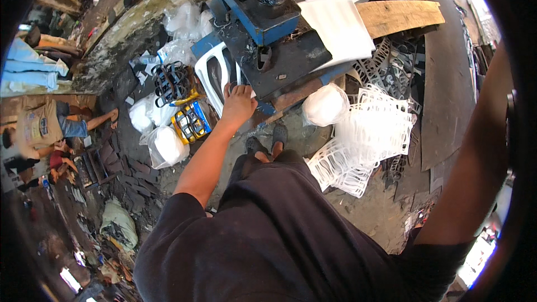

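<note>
My left hand (239, 104) is at the front edge of a blue and black press machine (291, 59), its fingers bent over part of a white foam sheet (208, 78) with long cut-out slots. A small white end shows beside the fingertips; the palm side is hidden. The sheet hangs over the machine's left edge. My right arm (475, 162) reaches up along the right rim, and its hand lies outside the picture. On the machine's right side rests a plain white foam sheet (338, 31).
White cut-out foam lattices (375, 128) are piled on the floor at right, near a white bagged bundle (325, 104). Yellow and black cutting frames (190, 122) and plastic bags (168, 146) stand at left. A wooden board (400, 15) juts out behind. Another person (45, 126) is far left.
</note>
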The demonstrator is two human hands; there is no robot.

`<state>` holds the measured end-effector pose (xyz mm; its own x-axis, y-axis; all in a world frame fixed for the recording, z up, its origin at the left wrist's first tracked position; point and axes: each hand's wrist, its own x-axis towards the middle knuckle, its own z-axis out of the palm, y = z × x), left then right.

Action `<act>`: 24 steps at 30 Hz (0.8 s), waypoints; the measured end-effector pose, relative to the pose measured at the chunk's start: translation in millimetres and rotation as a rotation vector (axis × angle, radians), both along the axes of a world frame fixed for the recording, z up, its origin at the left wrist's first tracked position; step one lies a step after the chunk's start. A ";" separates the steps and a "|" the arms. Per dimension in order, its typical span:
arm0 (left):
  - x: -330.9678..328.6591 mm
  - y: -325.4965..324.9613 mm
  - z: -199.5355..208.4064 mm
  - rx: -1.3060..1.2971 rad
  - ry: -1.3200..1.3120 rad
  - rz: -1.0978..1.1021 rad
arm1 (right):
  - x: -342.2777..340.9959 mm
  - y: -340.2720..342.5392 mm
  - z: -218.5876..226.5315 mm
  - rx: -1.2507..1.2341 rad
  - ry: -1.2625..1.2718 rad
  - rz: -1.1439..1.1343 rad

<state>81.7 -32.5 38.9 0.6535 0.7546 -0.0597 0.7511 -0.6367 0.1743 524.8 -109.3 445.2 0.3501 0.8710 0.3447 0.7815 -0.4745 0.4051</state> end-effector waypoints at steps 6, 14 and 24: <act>-28.9 -12.6 49.0 -0.488 0.131 0.222 | -38.5 -16.9 5.3 0.048 0.016 0.250; 18.3 49.4 -65.0 -0.491 -0.996 0.720 | -185.0 28.2 -251.9 -0.188 1.591 0.183; -5.5 66.8 -41.6 -1.008 -1.200 0.840 | -246.7 -8.8 -427.5 0.431 2.397 -0.514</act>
